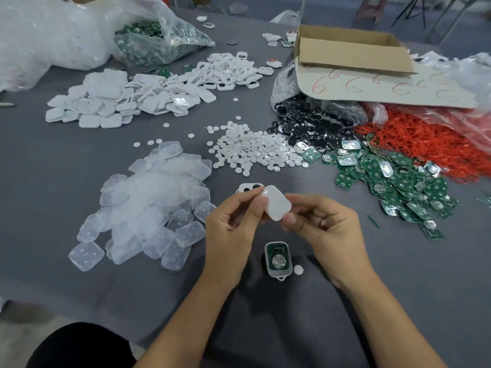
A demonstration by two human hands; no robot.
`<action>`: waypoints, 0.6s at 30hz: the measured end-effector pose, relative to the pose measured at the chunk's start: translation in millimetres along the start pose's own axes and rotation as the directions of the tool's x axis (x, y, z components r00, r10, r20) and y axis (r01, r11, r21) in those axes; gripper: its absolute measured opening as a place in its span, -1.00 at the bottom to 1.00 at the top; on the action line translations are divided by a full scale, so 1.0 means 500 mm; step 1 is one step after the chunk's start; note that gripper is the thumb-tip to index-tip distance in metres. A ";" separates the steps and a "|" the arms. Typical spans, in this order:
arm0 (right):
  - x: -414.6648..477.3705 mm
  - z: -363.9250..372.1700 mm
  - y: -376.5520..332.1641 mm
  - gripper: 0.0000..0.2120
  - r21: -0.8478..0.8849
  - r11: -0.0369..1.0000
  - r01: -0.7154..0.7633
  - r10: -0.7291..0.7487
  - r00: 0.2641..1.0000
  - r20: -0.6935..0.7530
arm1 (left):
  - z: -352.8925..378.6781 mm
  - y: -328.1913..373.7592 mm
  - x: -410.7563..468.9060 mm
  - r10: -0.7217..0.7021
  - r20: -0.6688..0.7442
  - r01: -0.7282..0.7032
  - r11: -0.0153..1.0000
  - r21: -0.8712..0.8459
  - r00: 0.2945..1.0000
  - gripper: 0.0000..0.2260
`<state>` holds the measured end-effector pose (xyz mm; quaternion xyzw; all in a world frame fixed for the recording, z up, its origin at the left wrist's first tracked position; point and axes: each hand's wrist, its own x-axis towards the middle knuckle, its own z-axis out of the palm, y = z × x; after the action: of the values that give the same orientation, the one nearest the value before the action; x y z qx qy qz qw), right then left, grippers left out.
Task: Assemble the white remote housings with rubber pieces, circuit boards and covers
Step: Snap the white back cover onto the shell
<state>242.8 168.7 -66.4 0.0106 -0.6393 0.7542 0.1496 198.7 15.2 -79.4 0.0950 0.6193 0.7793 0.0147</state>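
Both hands hold one translucent white rubber piece point(276, 206) above the grey table. My left hand point(231, 221) pinches its left edge and my right hand point(324, 227) pinches its lower right corner. Below them lies a white housing point(277, 258) with a green circuit board and a round metal disc inside. A small white disc point(298, 269) lies just right of it. A white frame with two dark holes point(248, 187) lies behind the hands, partly hidden.
Piles surround the work spot: translucent rubber pieces point(148, 205) at left, small white discs point(252, 150), green circuit boards point(393, 179) at right, black pieces point(305, 126), red loops point(425, 144), white covers and frames point(148, 96) farther back. A cardboard box point(350, 49) and plastic bags point(66, 30) stand behind.
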 end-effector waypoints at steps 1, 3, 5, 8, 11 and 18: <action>-0.002 -0.001 -0.003 -0.72 -0.003 1.000 -0.009 0.009 1.000 0.011 | -0.002 0.004 0.000 -0.031 0.020 0.031 1.000 -0.002 0.999 -0.83; -0.004 -0.004 -0.014 -0.69 -0.127 0.991 0.043 -0.043 0.999 0.006 | -0.008 0.016 0.001 -0.134 0.077 0.138 0.989 -0.061 0.988 -0.82; -0.003 -0.008 -0.027 -0.72 -0.390 0.897 0.209 -0.199 0.978 0.065 | -0.015 0.031 0.001 -0.272 0.171 0.301 0.937 -0.175 0.947 -0.81; -0.007 -0.018 -0.041 -0.74 -0.632 0.634 0.446 -0.387 0.890 0.240 | -0.020 0.045 -0.006 -0.427 0.266 0.485 0.848 -0.216 0.864 -0.73; -0.026 -0.024 -0.051 -0.63 -0.698 0.522 0.490 -0.407 0.862 0.301 | -0.015 0.054 -0.020 -0.500 0.281 0.562 0.798 -0.219 0.819 -0.76; -0.065 -0.037 -0.089 -0.82 -0.635 0.683 0.361 -0.306 0.931 0.200 | 0.008 0.086 -0.046 -0.614 0.328 0.695 0.653 -0.301 0.718 -0.78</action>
<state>287.7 186.0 -33.7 0.1024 -0.8567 0.4374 0.2534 225.9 5.9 -40.1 -0.0641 0.4320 0.8170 0.3764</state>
